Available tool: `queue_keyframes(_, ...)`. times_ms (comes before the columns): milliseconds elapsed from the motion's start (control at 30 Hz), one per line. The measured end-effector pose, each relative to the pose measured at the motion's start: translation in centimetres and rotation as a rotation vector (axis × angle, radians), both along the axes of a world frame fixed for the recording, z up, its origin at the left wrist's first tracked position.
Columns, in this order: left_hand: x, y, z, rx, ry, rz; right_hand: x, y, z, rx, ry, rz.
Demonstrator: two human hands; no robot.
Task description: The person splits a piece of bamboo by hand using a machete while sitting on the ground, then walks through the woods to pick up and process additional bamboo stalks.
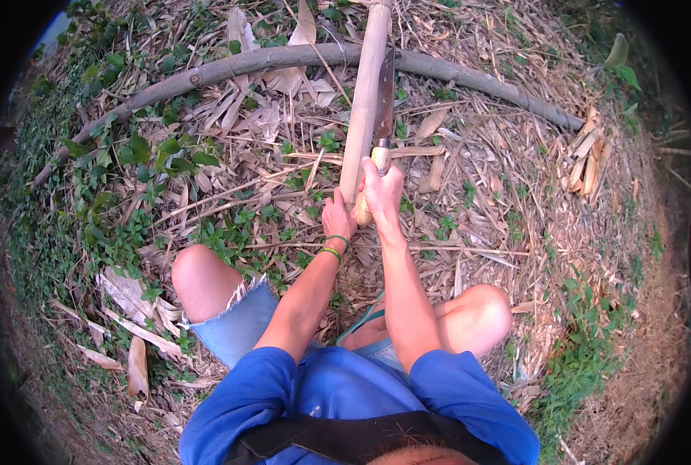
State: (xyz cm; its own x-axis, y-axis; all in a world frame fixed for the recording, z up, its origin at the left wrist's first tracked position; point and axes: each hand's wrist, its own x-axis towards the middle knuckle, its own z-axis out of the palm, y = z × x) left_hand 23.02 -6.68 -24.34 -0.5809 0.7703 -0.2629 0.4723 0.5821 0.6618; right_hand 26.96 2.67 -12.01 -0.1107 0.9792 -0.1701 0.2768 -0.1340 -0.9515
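A long pale bamboo pole (pixel 362 108) stretches away from me, its near end between my hands and its far part lying across a grey branch. My left hand (pixel 338 215), with green and yellow bands at the wrist, is closed around the pole's near end. In my right hand (pixel 383 190) is a machete, gripped by its light wooden handle (pixel 380 158). Its dark, broad blade (pixel 385 97) points away from me, close along the right side of the pole. Whether the blade touches the bamboo, I cannot tell.
A curved grey branch (pixel 229 68) lies crosswise ahead. Dry bamboo leaves and husks cover the ground, with green plants (pixel 159 155) at the left. Curled dry husks (pixel 589 159) rest at the right end of the branch. My bent knees are on either side of my forearms.
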Motion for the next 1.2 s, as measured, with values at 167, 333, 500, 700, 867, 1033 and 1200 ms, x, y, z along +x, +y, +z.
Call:
queue_keyframes(167, 0.2, -0.1, -2.2, -0.01, -0.025, -0.004, 2.6, -1.9, -2.5, -0.149, -0.169, 0.008)
queue_keyframes(333, 0.2, -1.2, -3.5, 0.006, 0.007, 0.007, 1.2, 0.8, 9.8, 0.124, 0.142, 0.072)
queue_keyframes(500, 0.0, -0.4, -3.2, 0.019, 0.03, 0.0, -1.5, 1.6, 15.2, 0.555, 0.534, -0.089)
queue_keyframes(700, -0.2, -3.1, -6.7, 0.052, 0.074, -0.092, 1.0, 1.2, -6.3, -0.386, -0.325, 0.086)
queue_keyframes(867, 1.0, -2.1, -4.4, -0.014, 0.099, -0.078, 3.3, 2.4, -6.2, -0.472, -0.151, 0.09)
queue_keyframes(1033, 2.2, -1.5, -5.8, -0.177, 0.264, -0.165, 1.7, 1.4, -6.1, -0.263, -0.419, 0.115)
queue_keyframes(1200, 1.1, -1.0, -7.0, -0.178, 0.239, -0.239, 3.4, 3.2, -4.0, -0.362, -0.418, 0.257)
